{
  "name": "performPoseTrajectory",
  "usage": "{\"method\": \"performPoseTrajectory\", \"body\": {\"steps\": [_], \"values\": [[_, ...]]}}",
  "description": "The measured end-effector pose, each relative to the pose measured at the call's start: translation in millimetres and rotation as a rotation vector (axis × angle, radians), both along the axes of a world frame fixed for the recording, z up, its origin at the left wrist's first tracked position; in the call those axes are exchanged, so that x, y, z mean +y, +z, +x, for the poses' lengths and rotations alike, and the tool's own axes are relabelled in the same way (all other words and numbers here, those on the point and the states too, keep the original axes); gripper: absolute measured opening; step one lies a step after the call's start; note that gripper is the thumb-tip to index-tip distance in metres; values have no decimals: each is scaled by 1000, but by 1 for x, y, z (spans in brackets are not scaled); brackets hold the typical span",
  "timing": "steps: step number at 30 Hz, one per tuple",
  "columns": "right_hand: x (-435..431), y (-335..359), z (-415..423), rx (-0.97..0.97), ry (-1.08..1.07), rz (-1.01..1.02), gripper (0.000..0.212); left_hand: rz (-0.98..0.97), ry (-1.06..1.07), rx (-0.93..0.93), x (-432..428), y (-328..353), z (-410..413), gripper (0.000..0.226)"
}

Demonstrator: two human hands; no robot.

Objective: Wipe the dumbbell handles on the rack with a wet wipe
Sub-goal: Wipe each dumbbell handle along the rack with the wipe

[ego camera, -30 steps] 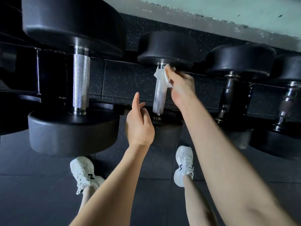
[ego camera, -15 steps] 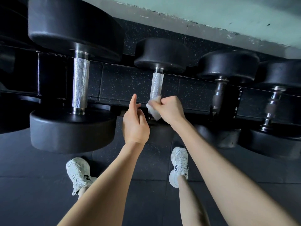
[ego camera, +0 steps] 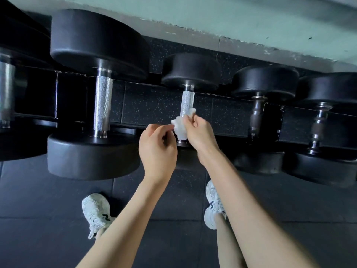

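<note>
**Wipe wrapped low on a dumbbell handle**

A person's right hand (ego camera: pixel 201 137) is gripping a white wipe (ego camera: pixel 180 127) around the lower end of the middle dumbbell's (ego camera: pixel 192 71) knurled handle (ego camera: pixel 187 102), fingers curled over the bunched cloth, wrist bent up from a forearm reaching in from the lower right. The left hand (ego camera: pixel 157 151) is hovering just beside it, knuckles toward the camera, fingers curled in, thumb and forefinger reaching to the wipe's left edge; whether they are pinching it is lost in shadow. The dumbbell is lying across the rack (ego camera: pixel 231 137), its near head mostly hidden behind both hands. The wipe is covering the handle's lower part. Both forearms are running off the bottom edge, above two white shoes (ego camera: pixel 95 211).
</note>
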State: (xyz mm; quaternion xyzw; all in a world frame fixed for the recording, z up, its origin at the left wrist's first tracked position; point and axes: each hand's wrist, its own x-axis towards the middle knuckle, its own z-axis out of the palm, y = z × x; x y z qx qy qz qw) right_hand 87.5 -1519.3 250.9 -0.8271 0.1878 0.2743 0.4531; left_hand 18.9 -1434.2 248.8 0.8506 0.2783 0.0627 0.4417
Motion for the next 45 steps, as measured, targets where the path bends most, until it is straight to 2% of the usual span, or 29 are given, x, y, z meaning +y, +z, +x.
{"method": "performPoseTrajectory", "body": {"steps": [2, 4, 7, 11, 15, 18, 20, 23, 27, 30, 36, 38, 45], "values": [[2, 9, -2, 104, 52, 129, 33, -79, -22, 36, -2, 10, 4, 20], [-3, 10, -6, 120, 129, 79, 41, -140, -57, 150, -4, 12, 16, 19], [-14, 6, -9, 70, 129, 67, 42, -194, -98, 326, -7, -1, 34, 30], [-33, -15, -7, -40, -7, 58, 42, -216, -57, 377, -10, -16, 51, 31], [-35, -32, -17, -122, -66, -38, 31, -244, 23, 385, -12, -25, 65, 36], [-25, -41, -29, -65, -196, -79, 25, -264, 53, 403, -15, -33, 69, 23], [-21, -42, -31, -113, -310, -139, 28, -257, 57, 416, -16, -40, 71, 16], [-20, -41, -32, -152, -426, -136, 28, -373, 60, 382, -14, -46, 73, 18], [-20, -47, -31, -161, -428, -85, 18, -633, 77, 383, -3, -50, 76, 31], [-20, -45, -31, -136, -420, -61, 15, -823, 86, 411, 6, -52, 79, 25], [-20, -42, -31, -148, -392, -62, 20, -950, 77, 372, 8, -54, 80, 27], [-21, -42, -31, -149, -381, -73, 17, -945, 94, 319, 5, -53, 83, 19], [-22, -41, -33, -116, -399, -35, 22, -902, 159, 62, -7, -47, 113, 17]]}}
